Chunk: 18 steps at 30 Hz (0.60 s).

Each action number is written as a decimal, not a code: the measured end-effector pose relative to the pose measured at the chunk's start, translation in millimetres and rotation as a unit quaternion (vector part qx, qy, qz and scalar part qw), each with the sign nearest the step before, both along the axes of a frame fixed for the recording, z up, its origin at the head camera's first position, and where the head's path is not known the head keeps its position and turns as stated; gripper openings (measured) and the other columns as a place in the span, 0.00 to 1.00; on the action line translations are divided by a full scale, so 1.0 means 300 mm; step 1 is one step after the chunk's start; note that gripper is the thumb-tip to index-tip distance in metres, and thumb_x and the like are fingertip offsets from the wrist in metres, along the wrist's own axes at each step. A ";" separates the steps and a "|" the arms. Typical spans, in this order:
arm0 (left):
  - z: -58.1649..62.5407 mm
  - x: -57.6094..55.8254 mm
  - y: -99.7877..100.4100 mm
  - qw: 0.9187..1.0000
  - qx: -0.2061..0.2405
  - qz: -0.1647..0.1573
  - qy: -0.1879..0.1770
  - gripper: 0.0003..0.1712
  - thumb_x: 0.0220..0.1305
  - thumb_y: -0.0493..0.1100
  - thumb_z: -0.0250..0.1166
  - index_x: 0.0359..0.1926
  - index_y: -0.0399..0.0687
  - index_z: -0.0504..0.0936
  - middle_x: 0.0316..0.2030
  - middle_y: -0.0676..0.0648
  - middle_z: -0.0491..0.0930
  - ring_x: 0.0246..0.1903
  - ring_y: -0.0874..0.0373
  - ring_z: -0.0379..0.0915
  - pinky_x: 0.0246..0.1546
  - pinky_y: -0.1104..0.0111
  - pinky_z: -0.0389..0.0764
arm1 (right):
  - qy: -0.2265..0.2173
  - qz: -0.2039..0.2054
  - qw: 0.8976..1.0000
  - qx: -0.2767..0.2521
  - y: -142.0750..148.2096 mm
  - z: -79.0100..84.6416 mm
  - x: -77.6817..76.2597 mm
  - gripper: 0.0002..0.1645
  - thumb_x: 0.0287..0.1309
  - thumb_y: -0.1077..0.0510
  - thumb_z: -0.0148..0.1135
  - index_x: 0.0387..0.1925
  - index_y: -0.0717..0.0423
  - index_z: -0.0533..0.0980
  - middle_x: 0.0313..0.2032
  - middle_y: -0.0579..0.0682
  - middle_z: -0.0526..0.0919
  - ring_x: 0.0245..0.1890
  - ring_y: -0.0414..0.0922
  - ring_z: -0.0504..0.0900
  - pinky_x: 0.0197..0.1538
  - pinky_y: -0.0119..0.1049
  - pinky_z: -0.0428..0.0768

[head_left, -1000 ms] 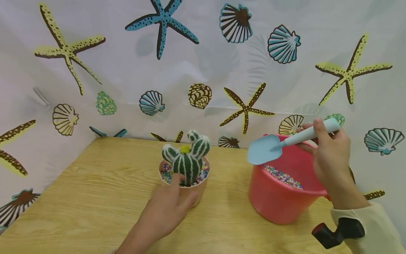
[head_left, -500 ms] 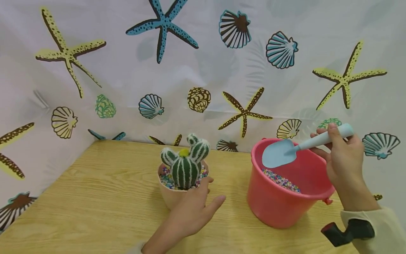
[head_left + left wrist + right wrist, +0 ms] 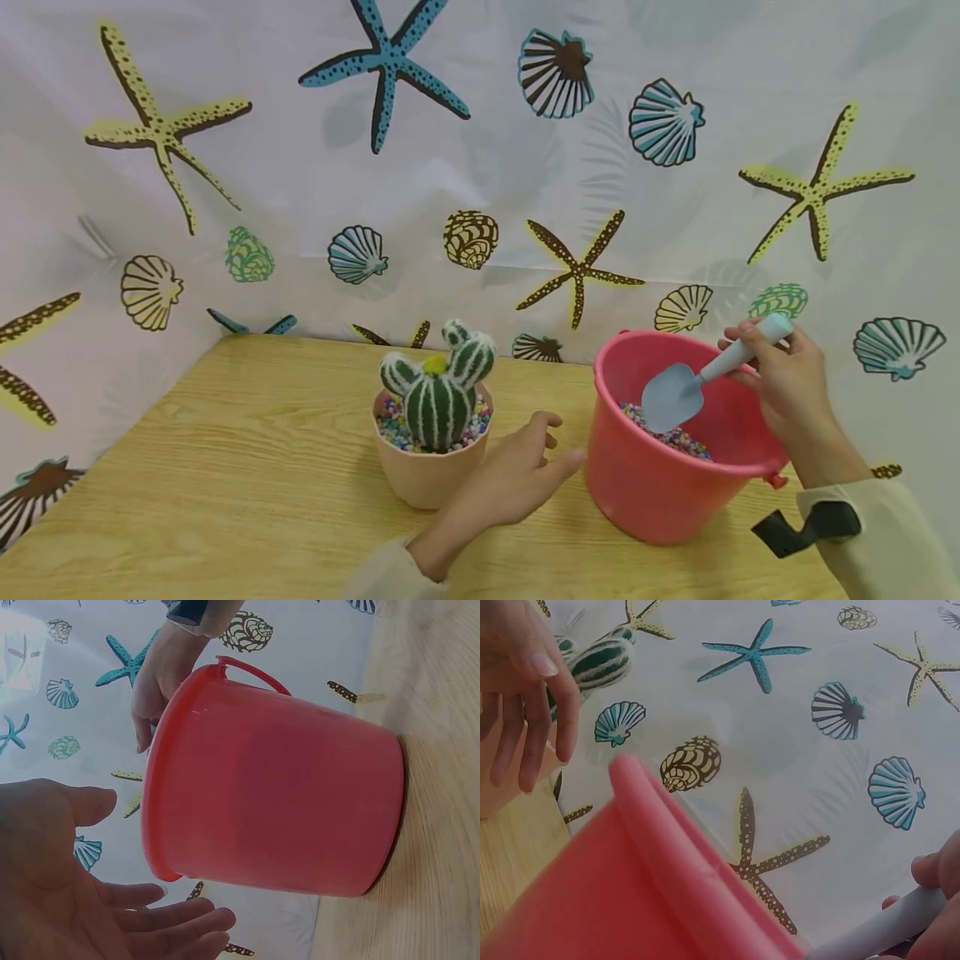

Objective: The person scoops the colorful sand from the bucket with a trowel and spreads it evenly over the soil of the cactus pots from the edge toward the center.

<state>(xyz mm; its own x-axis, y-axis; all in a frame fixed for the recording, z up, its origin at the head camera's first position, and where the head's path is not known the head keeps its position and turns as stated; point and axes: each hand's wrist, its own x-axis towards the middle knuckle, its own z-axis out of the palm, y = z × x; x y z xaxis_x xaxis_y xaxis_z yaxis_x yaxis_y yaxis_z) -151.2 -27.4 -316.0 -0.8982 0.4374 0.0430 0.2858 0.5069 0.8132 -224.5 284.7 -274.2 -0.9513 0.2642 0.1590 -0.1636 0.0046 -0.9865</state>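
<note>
A light blue toy shovel [image 3: 673, 398] is gripped by its handle in my right hand [image 3: 795, 387], the blade tilted down inside the red bucket [image 3: 660, 492]. Small multicoloured beads [image 3: 686, 444] lie in the bucket, partly hidden behind the blade. My left hand [image 3: 517, 471] holds nothing and hovers between the flowerpot and the bucket; in the left wrist view its fingers [image 3: 180, 926] are spread beside the bucket rim. The peach flowerpot [image 3: 427, 479] carries a knitted cactus [image 3: 438, 408] with a yellow flower, set in similar beads.
Wood-grain tabletop [image 3: 247, 450] runs under the pot and bucket. Behind it hangs a white cloth [image 3: 420, 183] printed with starfish and shells. The bucket's thin red handle [image 3: 259, 675] hangs on its outer side.
My left hand has left the front of the flowerpot and moved right towards the bucket. The shovel, first held above the bucket rim, has swung blade-down into the bucket.
</note>
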 end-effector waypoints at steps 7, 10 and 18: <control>-0.019 -0.042 0.053 0.999 0.036 -0.005 -0.013 0.38 0.67 0.60 0.53 0.67 0.41 0.59 0.59 0.37 0.71 0.54 0.44 0.73 0.52 0.53 0.76 | -0.012 -0.001 0.997 0.075 -0.029 0.011 -0.010 0.13 0.60 0.48 0.62 0.44 0.43 0.72 0.34 0.34 0.80 0.37 0.33 0.80 0.34 0.25 0.82; -0.031 -0.054 0.070 0.998 0.053 -0.003 -0.015 0.40 0.67 0.60 0.54 0.70 0.42 0.55 0.62 0.36 0.67 0.57 0.42 0.70 0.53 0.51 0.75 | -0.018 0.008 0.994 0.106 -0.061 0.034 0.015 0.07 0.65 0.53 0.57 0.43 0.41 0.70 0.33 0.31 0.79 0.36 0.31 0.79 0.34 0.23 0.81; -0.048 -0.076 0.108 0.998 0.062 0.001 -0.003 0.50 0.61 0.65 0.58 0.75 0.50 0.46 0.70 0.39 0.57 0.67 0.42 0.59 0.59 0.45 0.69 | -0.043 0.009 0.984 0.171 -0.078 0.022 0.017 0.09 0.67 0.50 0.54 0.47 0.40 0.69 0.36 0.29 0.75 0.43 0.34 0.76 0.40 0.20 0.78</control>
